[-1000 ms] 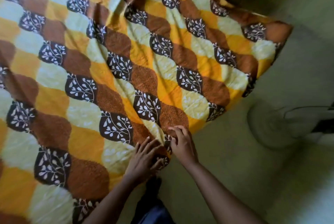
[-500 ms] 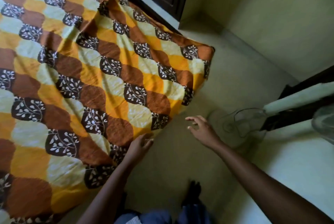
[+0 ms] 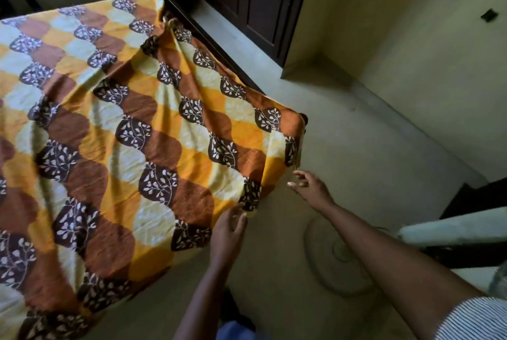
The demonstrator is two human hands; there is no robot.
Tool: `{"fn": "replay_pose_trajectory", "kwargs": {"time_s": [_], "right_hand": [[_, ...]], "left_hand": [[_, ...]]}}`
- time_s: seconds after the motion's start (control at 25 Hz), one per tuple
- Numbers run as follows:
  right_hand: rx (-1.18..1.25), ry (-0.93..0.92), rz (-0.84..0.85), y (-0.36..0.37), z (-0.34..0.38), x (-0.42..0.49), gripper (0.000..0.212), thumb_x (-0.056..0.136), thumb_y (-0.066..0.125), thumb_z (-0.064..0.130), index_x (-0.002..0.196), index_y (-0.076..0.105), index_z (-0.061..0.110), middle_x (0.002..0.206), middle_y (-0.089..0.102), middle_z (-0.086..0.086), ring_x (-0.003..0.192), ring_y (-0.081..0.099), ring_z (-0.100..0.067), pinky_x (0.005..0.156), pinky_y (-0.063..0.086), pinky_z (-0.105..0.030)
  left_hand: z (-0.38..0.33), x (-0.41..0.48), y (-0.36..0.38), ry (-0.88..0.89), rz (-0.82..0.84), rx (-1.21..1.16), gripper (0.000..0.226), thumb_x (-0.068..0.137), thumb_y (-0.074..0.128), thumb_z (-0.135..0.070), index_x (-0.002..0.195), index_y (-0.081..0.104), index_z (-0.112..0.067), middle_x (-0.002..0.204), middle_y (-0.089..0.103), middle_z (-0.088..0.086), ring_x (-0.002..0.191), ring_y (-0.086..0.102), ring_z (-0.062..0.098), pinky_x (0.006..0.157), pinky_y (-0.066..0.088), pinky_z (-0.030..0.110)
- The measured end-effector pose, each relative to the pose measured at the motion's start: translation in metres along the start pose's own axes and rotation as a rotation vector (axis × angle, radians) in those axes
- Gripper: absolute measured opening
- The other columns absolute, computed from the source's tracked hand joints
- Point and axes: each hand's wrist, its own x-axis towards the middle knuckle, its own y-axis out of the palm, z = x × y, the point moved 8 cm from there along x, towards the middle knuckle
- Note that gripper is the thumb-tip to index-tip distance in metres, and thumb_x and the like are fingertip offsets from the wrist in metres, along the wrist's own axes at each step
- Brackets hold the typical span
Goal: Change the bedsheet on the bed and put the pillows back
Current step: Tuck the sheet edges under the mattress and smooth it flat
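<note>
A bedsheet [image 3: 131, 131] patterned in orange, brown, cream and dark leaf shapes covers the bed and hangs over its near side and corner. My left hand [image 3: 229, 227] is at the sheet's hanging lower edge with its fingers relaxed; I cannot tell whether they touch the cloth. My right hand [image 3: 308, 187] reaches toward the sheet's corner, fingers spread, holding nothing and a little short of the fabric. No pillows are in view.
A dark wooden cabinet [image 3: 255, 7] stands against the far wall beyond the bed's dark frame [image 3: 197, 29]. A round fan base [image 3: 340, 254] sits on the pale floor [image 3: 356, 142] under my right forearm. Dark furniture [image 3: 477, 197] is at the right edge.
Both hands have let go of the sheet's edge and moved right along the bed's side toward its corner. The view has lifted and swung right.
</note>
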Motion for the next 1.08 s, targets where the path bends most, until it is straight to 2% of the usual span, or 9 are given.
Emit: {"fn": "replay_pose_trajectory", "kwargs": {"time_s": [0.2, 0.36, 0.44, 0.52, 0.68, 0.76, 0.84, 0.92, 1.08], "right_hand": [[0.236, 0.134, -0.239, 0.019, -0.055, 0.078, 0.061, 0.081, 0.070, 0.034, 0.133, 0.045, 0.013, 0.135, 0.049, -0.010, 0.114, 0.055, -0.023, 0.083, 0.043, -0.024], [0.462, -0.010, -0.403, 0.041, -0.087, 0.131, 0.069, 0.077, 0.075, 0.025, 0.135, 0.041, 0.009, 0.131, 0.050, -0.005, 0.116, 0.053, -0.017, 0.086, 0.042, -0.019], [0.561, -0.066, -0.412, 0.049, -0.098, 0.150, 0.069, 0.076, 0.075, 0.024, 0.135, 0.040, 0.014, 0.128, 0.051, 0.001, 0.112, 0.049, -0.009, 0.084, 0.043, -0.016], [0.660, -0.145, -0.412, 0.055, -0.099, 0.161, 0.063, 0.077, 0.074, 0.023, 0.131, 0.043, 0.018, 0.120, 0.053, 0.005, 0.105, 0.052, -0.005, 0.077, 0.044, -0.005], [0.695, -0.323, -0.534, 0.057, -0.106, 0.180, 0.040, 0.080, 0.070, 0.022, 0.117, 0.057, 0.014, 0.109, 0.058, 0.009, 0.095, 0.053, 0.004, 0.077, 0.045, -0.008], [0.714, -0.378, -0.543, 0.059, -0.110, 0.191, 0.029, 0.082, 0.066, 0.025, 0.107, 0.063, 0.010, 0.108, 0.064, 0.003, 0.096, 0.057, -0.001, 0.077, 0.046, -0.010], [0.733, -0.459, -0.571, 0.057, -0.111, 0.194, 0.020, 0.083, 0.064, 0.024, 0.096, 0.064, 0.009, 0.101, 0.066, 0.001, 0.093, 0.058, 0.000, 0.075, 0.046, -0.007], [0.729, -0.557, -0.634, 0.055, -0.112, 0.187, 0.008, 0.084, 0.063, 0.021, 0.091, 0.061, 0.018, 0.094, 0.062, 0.009, 0.089, 0.056, 0.007, 0.071, 0.044, -0.002], [0.839, -0.590, -0.665, 0.049, -0.127, 0.171, 0.006, 0.088, 0.058, 0.024, 0.084, 0.058, 0.029, 0.088, 0.061, 0.015, 0.082, 0.057, 0.008, 0.068, 0.045, -0.011]], "left_hand": [[-0.037, 0.094, 0.075, 0.259, -0.006, 0.274, 0.042, 0.089, 0.058, -0.035, 0.129, 0.051, -0.025, 0.128, 0.053, -0.001, 0.114, 0.050, 0.019, 0.089, 0.045, 0.034], [-0.027, 0.159, 0.127, 0.424, -0.126, 0.394, 0.054, 0.084, 0.063, -0.035, 0.133, 0.046, -0.023, 0.135, 0.048, 0.003, 0.122, 0.047, 0.023, 0.095, 0.042, 0.038], [-0.027, 0.177, 0.143, 0.482, -0.195, 0.393, 0.059, 0.084, 0.063, -0.034, 0.137, 0.041, -0.024, 0.140, 0.042, 0.004, 0.126, 0.044, 0.024, 0.100, 0.039, 0.039], [-0.028, 0.185, 0.146, 0.523, -0.258, 0.336, 0.063, 0.083, 0.066, -0.030, 0.140, 0.038, -0.023, 0.140, 0.042, 0.005, 0.125, 0.044, 0.023, 0.101, 0.038, 0.039], [-0.015, 0.197, 0.140, 0.598, -0.402, 0.130, 0.060, 0.076, 0.074, -0.015, 0.131, 0.050, -0.020, 0.118, 0.061, 0.003, 0.101, 0.059, 0.016, 0.086, 0.049, 0.030], [-0.009, 0.200, 0.137, 0.637, -0.444, 0.120, 0.043, 0.077, 0.074, -0.015, 0.118, 0.062, -0.022, 0.102, 0.068, -0.003, 0.079, 0.061, -0.001, 0.070, 0.048, 0.010], [-0.008, 0.202, 0.135, 0.674, -0.482, 0.111, 0.023, 0.078, 0.073, -0.017, 0.099, 0.072, -0.026, 0.087, 0.068, -0.014, 0.064, 0.056, -0.016, 0.062, 0.040, -0.001], [-0.007, 0.198, 0.131, 0.729, -0.531, 0.056, 0.016, 0.077, 0.073, -0.019, 0.091, 0.074, -0.027, 0.080, 0.063, -0.022, 0.063, 0.052, -0.025, 0.063, 0.037, -0.005], [-0.014, 0.189, 0.133, 0.791, -0.546, 0.081, 0.013, 0.080, 0.070, -0.020, 0.092, 0.075, -0.023, 0.080, 0.063, -0.018, 0.058, 0.053, -0.021, 0.061, 0.039, -0.002]]}}
